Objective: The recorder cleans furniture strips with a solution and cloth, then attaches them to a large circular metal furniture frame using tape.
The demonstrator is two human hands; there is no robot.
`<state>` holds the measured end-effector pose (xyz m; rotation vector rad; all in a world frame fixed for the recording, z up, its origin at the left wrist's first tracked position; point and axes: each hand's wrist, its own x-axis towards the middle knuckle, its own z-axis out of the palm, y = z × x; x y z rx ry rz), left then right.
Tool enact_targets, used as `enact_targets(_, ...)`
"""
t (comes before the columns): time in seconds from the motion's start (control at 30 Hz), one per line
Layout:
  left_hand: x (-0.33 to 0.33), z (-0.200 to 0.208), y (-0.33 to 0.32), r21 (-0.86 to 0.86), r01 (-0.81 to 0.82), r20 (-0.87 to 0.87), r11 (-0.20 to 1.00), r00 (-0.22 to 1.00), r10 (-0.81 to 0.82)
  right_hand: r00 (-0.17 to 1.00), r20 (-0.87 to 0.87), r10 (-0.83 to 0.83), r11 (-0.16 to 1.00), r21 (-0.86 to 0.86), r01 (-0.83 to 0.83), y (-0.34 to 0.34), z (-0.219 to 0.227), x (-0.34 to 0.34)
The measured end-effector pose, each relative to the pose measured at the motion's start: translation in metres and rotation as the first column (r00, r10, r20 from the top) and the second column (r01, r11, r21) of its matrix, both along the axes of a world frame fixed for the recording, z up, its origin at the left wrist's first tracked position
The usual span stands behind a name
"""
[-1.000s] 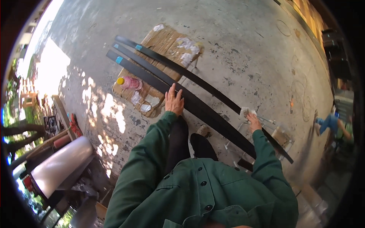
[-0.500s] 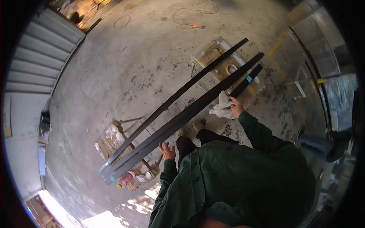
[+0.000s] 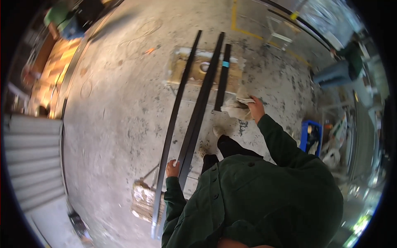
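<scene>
A crumpled off-white rag (image 3: 236, 109) hangs from my right hand (image 3: 256, 108), whose fingers are closed on it. It is beside the near end of a short black bar (image 3: 222, 80) with a light-blue tape band. My left hand (image 3: 172, 169) is over the long black bars, its fingers drawn together around a small pale spot too small to name. One long bar (image 3: 178, 103) lies on the left; the long bars to its right (image 3: 201, 99) lie close together. A roll of tape (image 3: 204, 66) sits between them on the far stand.
The bars rest across a far stand with a worn board top (image 3: 175, 68) and a near stand padded with cardboard (image 3: 142, 202). A blue crate (image 3: 310, 138) is on the right. Another person (image 3: 341, 68) stands at far right; a second person (image 3: 62, 22) is at upper left.
My view has turned to the right, so the bars now run more nearly straight away from me. My left hand now overlaps the long bars. The rag is still in my right hand.
</scene>
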<state>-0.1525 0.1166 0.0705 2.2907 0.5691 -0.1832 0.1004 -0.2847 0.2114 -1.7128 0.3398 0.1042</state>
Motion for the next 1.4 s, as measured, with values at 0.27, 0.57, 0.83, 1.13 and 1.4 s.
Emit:
enact_targets(0.27, 0.120, 0.000, -0.031, -0.051, 0.470, -0.068, 0.881, 0.879, -0.473, 0.989, -0.078, -0.123, 0.990, -0.079, 0.117, -0.079, -0.038, -0.088)
enact_targets(0.57, 0.238, 0.029, -0.190, 0.139, 0.868, -0.169, 0.477, 0.495, -0.852, 0.957, -0.288, 0.026, 0.312, -0.907, -0.282, -0.198, -0.095, -0.244)
enact_targets(0.83, 0.207, 0.111, -0.532, -0.411, 0.910, 0.213, 0.049, 0.148, -0.966, 0.799, -0.041, -0.600, 0.797, 0.056, 0.602, -0.310, -0.004, -0.274)
enact_targets(1.13, 0.101, 0.186, -0.808, -0.514, 0.748, 0.439, -0.421, -0.192, -0.878, 0.567, -0.007, -0.824, 0.507, 0.438, 0.742, -0.446, 0.068, -0.313)
enact_targets(1.4, 0.090, 0.178, -1.025, -0.443, 0.693, 0.472, -0.569, -0.360, -0.805, 0.303, 0.101, -0.948, 0.316, 0.159, 0.935, -0.583, 0.035, -0.386)
